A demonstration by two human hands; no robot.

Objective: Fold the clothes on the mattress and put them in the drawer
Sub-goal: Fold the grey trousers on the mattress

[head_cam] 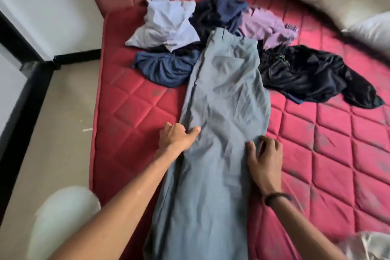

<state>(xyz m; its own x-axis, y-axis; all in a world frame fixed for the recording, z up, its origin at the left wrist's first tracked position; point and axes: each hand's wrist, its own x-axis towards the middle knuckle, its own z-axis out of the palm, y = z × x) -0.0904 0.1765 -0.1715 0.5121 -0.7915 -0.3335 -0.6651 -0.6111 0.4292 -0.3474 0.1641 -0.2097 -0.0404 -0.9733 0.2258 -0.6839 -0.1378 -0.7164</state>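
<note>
Legible text: none | grey trousers [221,112], centre of frame: no label or brand readable | red mattress [316,143]: faint dark marks in quilted diamonds, too blurred to read | heap of clothes [211,34], upper centre: no print or tag readable

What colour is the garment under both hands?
Grey-blue, plain; the trousers show best in the head view.

Soft daylight, perhaps motion-blurred edges, wide-angle distortion
</note>
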